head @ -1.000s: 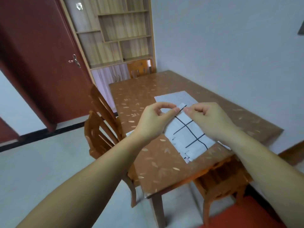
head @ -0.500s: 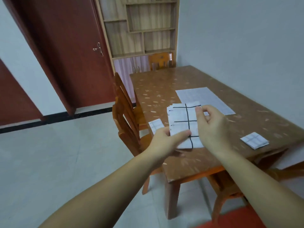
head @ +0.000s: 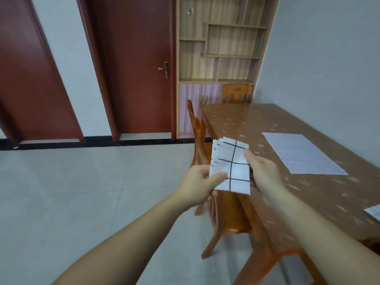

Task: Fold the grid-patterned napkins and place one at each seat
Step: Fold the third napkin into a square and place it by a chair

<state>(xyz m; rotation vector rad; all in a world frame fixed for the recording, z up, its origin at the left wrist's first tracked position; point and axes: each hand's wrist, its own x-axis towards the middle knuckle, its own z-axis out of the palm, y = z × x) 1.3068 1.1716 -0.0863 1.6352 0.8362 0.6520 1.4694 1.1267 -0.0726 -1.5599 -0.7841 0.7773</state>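
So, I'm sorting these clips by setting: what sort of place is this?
Probably a home dining room: a wooden dining table with wooden chairs pushed in, a shelf unit with cupboards below, and red-brown interior doors. The left hand and right hand hold grid-patterned napkins.

The left hand [head: 202, 183] and the right hand [head: 265, 173] are both bare. Behind each hand the forearm [head: 131, 237] is bare as well, uncovered as far back as I can see from here.
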